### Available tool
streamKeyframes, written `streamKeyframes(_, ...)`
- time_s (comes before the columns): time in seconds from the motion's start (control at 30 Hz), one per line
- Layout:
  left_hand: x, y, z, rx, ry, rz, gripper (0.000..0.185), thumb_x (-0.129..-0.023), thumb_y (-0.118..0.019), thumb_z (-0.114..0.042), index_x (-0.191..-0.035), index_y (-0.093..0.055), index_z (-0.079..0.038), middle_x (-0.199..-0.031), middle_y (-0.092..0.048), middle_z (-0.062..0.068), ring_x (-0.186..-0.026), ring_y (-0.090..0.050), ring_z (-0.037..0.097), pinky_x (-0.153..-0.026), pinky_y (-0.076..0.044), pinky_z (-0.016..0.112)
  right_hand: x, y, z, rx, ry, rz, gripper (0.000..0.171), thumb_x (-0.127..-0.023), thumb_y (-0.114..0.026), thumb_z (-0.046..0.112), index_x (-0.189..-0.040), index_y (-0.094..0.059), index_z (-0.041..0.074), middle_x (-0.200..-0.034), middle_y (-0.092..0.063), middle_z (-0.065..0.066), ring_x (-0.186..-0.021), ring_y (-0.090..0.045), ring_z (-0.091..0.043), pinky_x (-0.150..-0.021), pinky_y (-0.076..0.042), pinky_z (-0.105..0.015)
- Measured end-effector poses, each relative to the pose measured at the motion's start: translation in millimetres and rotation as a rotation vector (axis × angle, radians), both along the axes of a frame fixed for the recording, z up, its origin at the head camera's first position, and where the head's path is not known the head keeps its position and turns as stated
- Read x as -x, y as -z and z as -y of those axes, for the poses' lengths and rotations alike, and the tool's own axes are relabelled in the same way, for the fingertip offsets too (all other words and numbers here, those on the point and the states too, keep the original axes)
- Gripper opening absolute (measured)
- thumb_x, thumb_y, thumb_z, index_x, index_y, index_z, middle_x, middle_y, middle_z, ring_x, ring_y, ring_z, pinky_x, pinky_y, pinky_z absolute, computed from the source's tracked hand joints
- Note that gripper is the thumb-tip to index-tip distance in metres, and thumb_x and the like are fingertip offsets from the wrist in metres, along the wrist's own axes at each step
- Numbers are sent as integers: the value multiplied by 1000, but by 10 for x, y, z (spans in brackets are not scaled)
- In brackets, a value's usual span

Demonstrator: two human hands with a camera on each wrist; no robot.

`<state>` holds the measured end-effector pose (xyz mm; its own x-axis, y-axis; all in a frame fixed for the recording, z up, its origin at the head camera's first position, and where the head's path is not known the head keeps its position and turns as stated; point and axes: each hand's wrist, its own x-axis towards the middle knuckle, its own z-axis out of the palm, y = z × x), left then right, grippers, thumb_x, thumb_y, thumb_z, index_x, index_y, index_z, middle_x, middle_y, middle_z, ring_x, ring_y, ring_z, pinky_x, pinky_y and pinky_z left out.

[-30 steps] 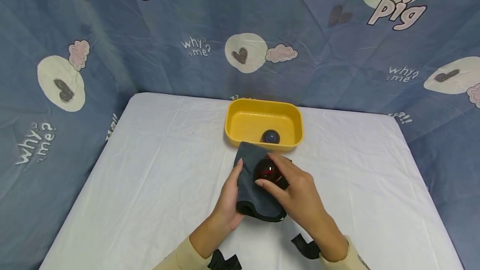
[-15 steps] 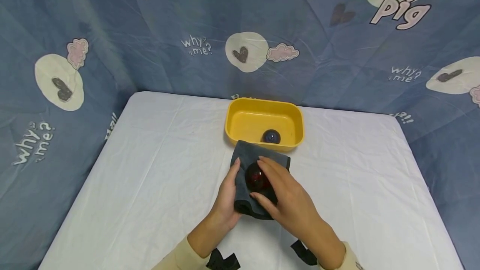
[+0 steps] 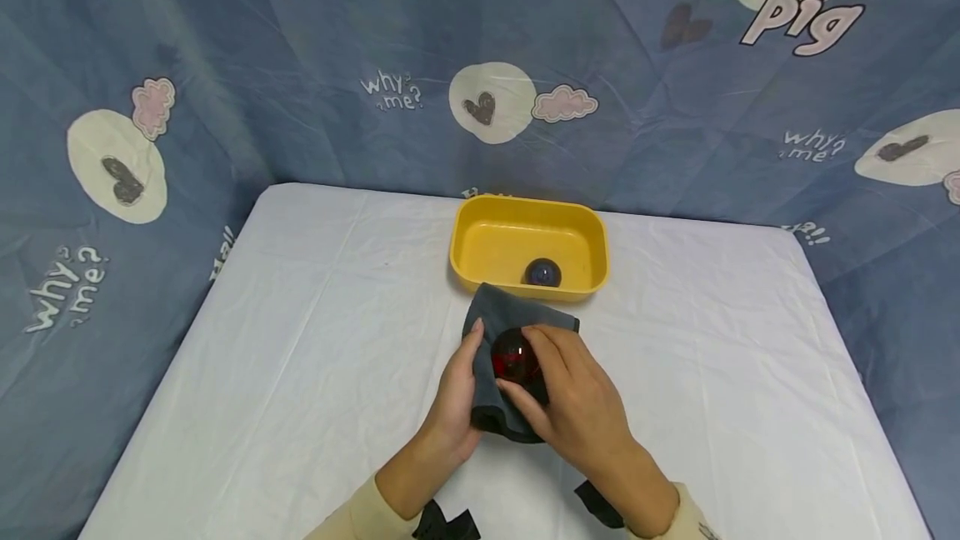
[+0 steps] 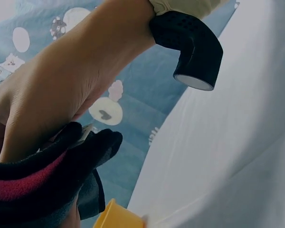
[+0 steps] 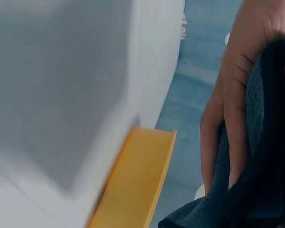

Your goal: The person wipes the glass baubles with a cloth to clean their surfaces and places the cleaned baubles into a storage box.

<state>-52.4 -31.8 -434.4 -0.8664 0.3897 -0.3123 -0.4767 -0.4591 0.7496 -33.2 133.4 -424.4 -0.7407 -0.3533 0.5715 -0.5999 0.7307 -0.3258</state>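
Note:
A glossy dark-red ball (image 3: 513,355) lies against a folded grey-blue cloth (image 3: 491,311) with black edging, low in the middle of the head view. My left hand (image 3: 453,390) holds the cloth from its left side, thumb on top and the other fingers hidden beneath. From the right, my right hand (image 3: 588,407) grips the ball between its thumb and fingers. The left wrist view shows folds of the cloth (image 4: 47,202) with a pink strip, and there the ball is hidden.
Just beyond the cloth stands a yellow tray (image 3: 480,240) with a dark blue ball (image 3: 542,272) in it. A white sheet (image 3: 337,340) covers the table. Blue patterned fabric (image 3: 315,107) hangs behind. Black camera mounts (image 3: 447,523) are worn at the wrists.
My right hand has shifted left and slightly down with the ball across the cloth. More of the cloth's upper right corner shows now. The left hand has barely moved.

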Motion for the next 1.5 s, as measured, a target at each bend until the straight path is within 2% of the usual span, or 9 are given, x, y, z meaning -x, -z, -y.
streamKeyframes(0.2, -8, -12, 5, 12, -8, 1, 70, -109, -35, -63, -161, -31, -16, -154, -42, 9, -134, -45, 18, -109, -40, 28, 24, 9, 52, 17, 97, -14, 64, -102, -61, 56, -115, -65, -7, -103, -65, -16, -90, -60, -30, -78, -56, -41)
streamKeyframes(0.4, -22, -14, -5, 12, -12, 21, 71, -108, -37, -64, -159, -34, -14, -144, -47, 7, -125, -51, 16, -105, -44, 27, 64, 21, 73, 2, 178, -7, 67, -103, -52, 64, -98, -61, -2, -87, -58, -10, -77, -53, -27, -66, -49, -39)
streamKeyframes(0.53, -25, -8, 5, 5, -21, 22, 71, -108, -38, -64, -160, -33, -16, -149, -45, 7, -129, -50, 16, -106, -44, 27, 63, 0, 46, -33, 152, 22, 69, -101, -54, 67, -103, -62, -2, -90, -59, -10, -79, -53, -27, -68, -49, -38)
streamKeyframes(0.73, -13, -8, 25, -9, -38, 21, 71, -108, -37, -64, -161, -32, -16, -158, -40, 7, -140, -44, 18, -114, -39, 31, -10, -23, -9, -68, 52, 40, 72, -88, -86, 45, -133, -59, -5, -123, -63, -19, -108, -62, -34, -93, -55, -48)
streamKeyframes(0.8, -9, -9, 23, -13, -35, 22, 72, -108, -37, -63, -160, -33, -14, -157, -41, 7, -138, -45, 18, -114, -39, 31, -27, -8, -5, -70, 25, 16, 69, -89, -86, 39, -135, -57, -4, -127, -61, -21, -113, -61, -35, -95, -55, -49)
streamKeyframes(0.87, -8, -10, 20, -17, -30, 21, 72, -109, -37, -63, -159, -34, -12, -155, -42, 7, -137, -46, 17, -113, -40, 30, -34, 8, -1, -72, 7, -2, 62, -96, -79, 40, -135, -57, -4, -129, -60, -21, -115, -61, -35, -96, -55, -49)
streamKeyframes(0.97, -6, -12, 17, -23, -19, 13, 72, -109, -36, -63, -159, -34, -11, -153, -43, 8, -135, -48, 16, -112, -41, 30, -28, 18, -1, -66, -1, -25, 59, -101, -69, 43, -134, -58, -5, -127, -61, -22, -112, -62, -34, -95, -55, -47)
streamKeyframes(1.23, 8, -24, 16, -14, -23, -2, 70, -109, -37, -62, -159, -35, -12, -153, -43, 8, -135, -46, 17, -111, -41, 29, 33, 4, 2, -39, 17, -48, 61, -103, -63, 50, -126, -62, -7, -113, -64, -18, -96, -63, -31, -85, -57, -45)
streamKeyframes(1.5, 12, -19, 6, 1, -30, 4, 70, -109, -38, -62, -158, -35, -12, -149, -46, 6, -130, -51, 15, -107, -44, 28, 86, 12, -19, 47, 55, 17, 60, -102, -60, 58, -110, -66, -1, -97, -64, -9, -84, -58, -24, -74, -53, -40)
